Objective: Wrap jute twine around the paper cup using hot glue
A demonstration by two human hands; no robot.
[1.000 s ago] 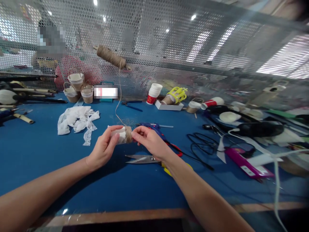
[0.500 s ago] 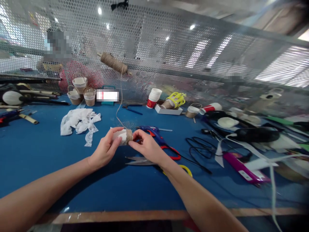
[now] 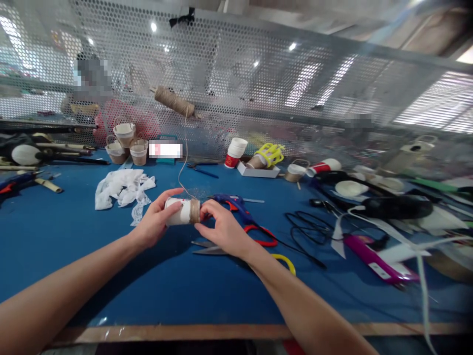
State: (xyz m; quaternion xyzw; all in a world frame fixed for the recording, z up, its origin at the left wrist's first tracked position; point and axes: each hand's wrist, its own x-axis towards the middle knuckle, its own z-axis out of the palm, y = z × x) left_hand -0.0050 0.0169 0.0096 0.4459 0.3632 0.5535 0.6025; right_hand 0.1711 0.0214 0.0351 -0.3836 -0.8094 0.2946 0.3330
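Between my hands a white paper cup (image 3: 180, 215) lies on its side above the table, with twine (image 3: 195, 211) wrapped round its right end. My left hand (image 3: 155, 222) is closed round the cup's left part, thumb across its front. My right hand (image 3: 219, 222) pinches the twine-wrapped right end; whether its fingers hold the cup's edge or the twine is hard to see. A strand (image 3: 181, 172) climbs from the cup to a twine spool (image 3: 173, 101) on the mesh panel. Below my right hand lie scissors (image 3: 210, 249) with red and yellow handles, partly covered.
A blue glue gun (image 3: 240, 209) lies just behind my right hand. White lace (image 3: 120, 188) is heaped on the left. Twine-wrapped cups (image 3: 125, 135) stand at the back, near stacked paper cups (image 3: 236, 150). Black cable (image 3: 306, 224) and a magenta device (image 3: 373, 259) lie on the right.
The cup has turned in my hands and shows more of its white side. Both hands have shifted slightly left, and my left thumb lies flatter along the cup.
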